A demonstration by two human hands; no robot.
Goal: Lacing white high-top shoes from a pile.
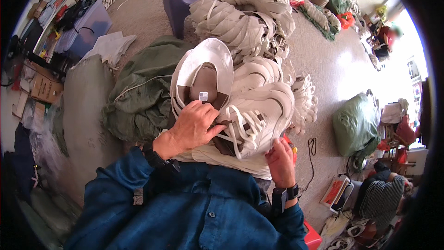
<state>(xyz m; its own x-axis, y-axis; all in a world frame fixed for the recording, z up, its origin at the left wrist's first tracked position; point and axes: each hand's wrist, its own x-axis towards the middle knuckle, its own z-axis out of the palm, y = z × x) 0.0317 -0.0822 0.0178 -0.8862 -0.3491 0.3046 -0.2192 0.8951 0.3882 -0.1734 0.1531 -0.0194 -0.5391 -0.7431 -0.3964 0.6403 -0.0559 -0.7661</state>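
Stacked on my lap are cream shoe uppers. One upper [265, 125] with loose white laces and a brown collar lies to the right, toe outward. Beside it, another upper [210, 50] faces away and shows its brown lining and a small white label [203, 96]. My left hand [194, 127] is closed on the brown collar of the laced upper, thumb and fingers pinching its edge. Just off that upper's lower right side, my right hand [281, 159] holds thumb and forefinger together; whatever they pinch is too fine to make out.
Ahead lies a big coil of nested cream uppers [240, 14], with a purple chair [178, 0] behind it. Dark green sacking [143, 88] is at left, and a full green bag [356, 122] stands on the floor at right. Part of a red stool [312, 237] shows below.
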